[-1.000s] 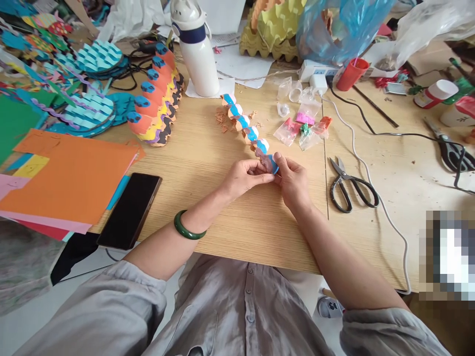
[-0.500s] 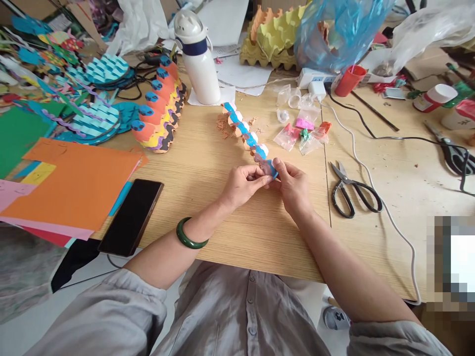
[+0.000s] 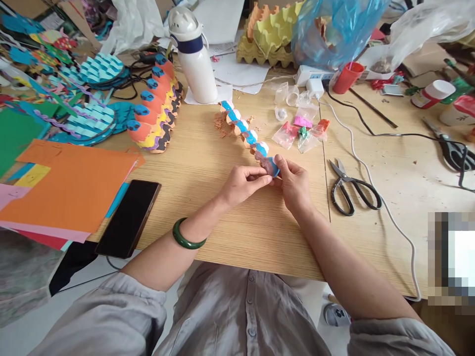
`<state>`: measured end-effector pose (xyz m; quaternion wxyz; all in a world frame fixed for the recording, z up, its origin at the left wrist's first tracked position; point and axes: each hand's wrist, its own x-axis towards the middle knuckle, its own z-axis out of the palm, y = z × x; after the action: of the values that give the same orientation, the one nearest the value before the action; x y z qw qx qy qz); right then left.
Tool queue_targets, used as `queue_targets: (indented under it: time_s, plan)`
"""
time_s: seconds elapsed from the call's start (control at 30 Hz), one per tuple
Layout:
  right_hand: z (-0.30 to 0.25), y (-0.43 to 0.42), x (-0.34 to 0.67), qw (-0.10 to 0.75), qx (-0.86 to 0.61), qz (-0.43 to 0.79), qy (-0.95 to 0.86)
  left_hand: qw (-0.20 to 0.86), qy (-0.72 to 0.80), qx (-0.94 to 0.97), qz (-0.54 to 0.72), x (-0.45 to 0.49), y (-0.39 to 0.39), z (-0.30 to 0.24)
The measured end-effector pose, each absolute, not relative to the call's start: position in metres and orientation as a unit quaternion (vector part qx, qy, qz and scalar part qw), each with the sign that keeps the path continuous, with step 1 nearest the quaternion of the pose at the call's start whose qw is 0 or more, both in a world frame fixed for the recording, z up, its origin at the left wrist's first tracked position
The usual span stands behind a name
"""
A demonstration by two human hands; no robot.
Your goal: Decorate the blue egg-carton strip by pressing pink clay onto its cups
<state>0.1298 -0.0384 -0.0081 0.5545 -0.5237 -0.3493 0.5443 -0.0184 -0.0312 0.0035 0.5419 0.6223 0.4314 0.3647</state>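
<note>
A strip of egg-carton cups (image 3: 249, 136), coated in blue, white and brownish-purple clay, runs diagonally over the table towards me. My left hand (image 3: 241, 186) pinches the lower edge of its near end, thumb and fingers close together. On the other side of that end, my right hand (image 3: 295, 184) grips the blue part with its thumb on top. The fingers underneath are partly hidden. Orange-brown crumbs (image 3: 220, 126) lie beside the strip's far end. Right of my right hand are black-handled scissors (image 3: 346, 185), their blades slightly apart.
A phone (image 3: 129, 217) and coloured sheets (image 3: 74, 190) lie left. Behind them stands a painted egg-carton piece (image 3: 156, 109). A white bottle (image 3: 196, 69) stands at the back. Small bags of clay (image 3: 302, 126) and a white cable (image 3: 351, 138) are on the right.
The view has shifted slightly. Both hands stay at the strip's near end, and a little more of its purple and blue clay shows between the fingers.
</note>
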Motion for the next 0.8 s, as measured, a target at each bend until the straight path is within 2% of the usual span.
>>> queue_targets:
  time_s: [0.33,0.63,0.8]
  plan:
    - [-0.003,-0.043,0.124,0.554,-0.516,0.553,-0.348,0.449,0.461,0.649,0.406,-0.014,-0.035,-0.004]
    - [-0.006,-0.041,0.129,0.557,-0.523,0.514,-0.389,0.638,0.452,0.500,0.371,-0.011,-0.033,0.004]
    - [-0.004,-0.044,0.126,0.555,-0.515,0.513,-0.404,0.667,0.478,0.411,0.397,-0.011,-0.032,0.008]
